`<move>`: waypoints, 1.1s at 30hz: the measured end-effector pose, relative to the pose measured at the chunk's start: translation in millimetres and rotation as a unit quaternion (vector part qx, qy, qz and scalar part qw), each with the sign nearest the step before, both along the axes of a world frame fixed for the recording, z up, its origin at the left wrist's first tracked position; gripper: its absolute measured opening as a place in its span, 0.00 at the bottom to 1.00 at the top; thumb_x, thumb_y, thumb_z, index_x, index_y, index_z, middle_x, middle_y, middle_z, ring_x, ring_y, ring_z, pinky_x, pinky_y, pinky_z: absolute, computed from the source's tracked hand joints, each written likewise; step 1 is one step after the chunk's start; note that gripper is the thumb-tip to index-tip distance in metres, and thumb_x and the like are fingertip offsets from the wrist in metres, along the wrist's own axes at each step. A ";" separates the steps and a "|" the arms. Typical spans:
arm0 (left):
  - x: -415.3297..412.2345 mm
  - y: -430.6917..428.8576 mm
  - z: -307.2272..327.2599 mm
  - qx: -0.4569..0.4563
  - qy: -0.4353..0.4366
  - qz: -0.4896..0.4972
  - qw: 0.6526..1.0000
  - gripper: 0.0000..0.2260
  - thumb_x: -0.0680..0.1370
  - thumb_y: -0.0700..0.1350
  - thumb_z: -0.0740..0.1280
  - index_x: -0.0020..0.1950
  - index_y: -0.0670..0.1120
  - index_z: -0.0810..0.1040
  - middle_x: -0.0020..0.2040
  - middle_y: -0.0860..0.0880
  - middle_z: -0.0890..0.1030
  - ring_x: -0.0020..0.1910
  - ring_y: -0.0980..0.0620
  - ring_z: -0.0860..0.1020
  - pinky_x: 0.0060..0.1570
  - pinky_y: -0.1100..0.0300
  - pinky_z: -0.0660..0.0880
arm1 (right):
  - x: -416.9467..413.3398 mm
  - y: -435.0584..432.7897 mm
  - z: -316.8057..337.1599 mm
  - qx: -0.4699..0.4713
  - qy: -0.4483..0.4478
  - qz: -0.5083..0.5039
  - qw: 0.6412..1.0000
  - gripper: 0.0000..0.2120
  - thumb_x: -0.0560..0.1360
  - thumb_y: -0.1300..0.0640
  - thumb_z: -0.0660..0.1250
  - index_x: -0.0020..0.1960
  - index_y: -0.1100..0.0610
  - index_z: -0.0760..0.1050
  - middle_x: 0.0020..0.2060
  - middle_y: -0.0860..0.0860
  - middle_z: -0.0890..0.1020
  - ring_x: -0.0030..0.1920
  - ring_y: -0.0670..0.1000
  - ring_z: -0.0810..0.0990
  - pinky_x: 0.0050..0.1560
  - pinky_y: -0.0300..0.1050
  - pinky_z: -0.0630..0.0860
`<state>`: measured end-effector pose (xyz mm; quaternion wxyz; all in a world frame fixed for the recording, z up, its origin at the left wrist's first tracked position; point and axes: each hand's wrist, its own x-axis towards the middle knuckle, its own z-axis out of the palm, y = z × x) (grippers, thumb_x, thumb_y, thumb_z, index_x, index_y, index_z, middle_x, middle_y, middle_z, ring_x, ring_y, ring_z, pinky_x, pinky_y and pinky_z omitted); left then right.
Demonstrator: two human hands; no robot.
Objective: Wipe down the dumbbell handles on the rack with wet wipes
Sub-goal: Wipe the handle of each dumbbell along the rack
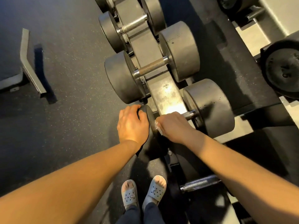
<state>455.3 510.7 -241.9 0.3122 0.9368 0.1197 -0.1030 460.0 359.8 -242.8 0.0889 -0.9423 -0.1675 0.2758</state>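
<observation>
Head view: nearest dumbbell [210, 109] lies across the rack [166, 94], just below two larger pairs. Left hand [131, 125] rests on its left head, fingers curled over the rim. Right hand [174, 125] is closed round the handle [187, 115] with a white wipe [159, 129] pinched beneath the palm; only the wipe's edge shows. Grey sandals [144, 191] stand on the speckled floor [72, 102] below.

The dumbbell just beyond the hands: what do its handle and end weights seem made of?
Handle: probably steel, shiny collars, rough knurled grip. End weights: likely rubber or coated metal; matte dark grey, small scuffs.
</observation>
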 end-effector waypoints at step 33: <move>3.4 6.7 -7.3 0.017 -0.020 -0.083 0.996 0.18 0.84 0.47 0.54 0.69 0.46 0.76 0.64 0.46 0.78 0.63 0.46 0.72 0.59 0.48 0.71 | -56.8 10.1 12.3 0.146 -0.118 -0.283 0.940 0.07 0.80 0.60 0.65 0.47 0.54 0.80 0.44 0.50 0.82 0.47 0.51 0.81 0.49 0.48 0.80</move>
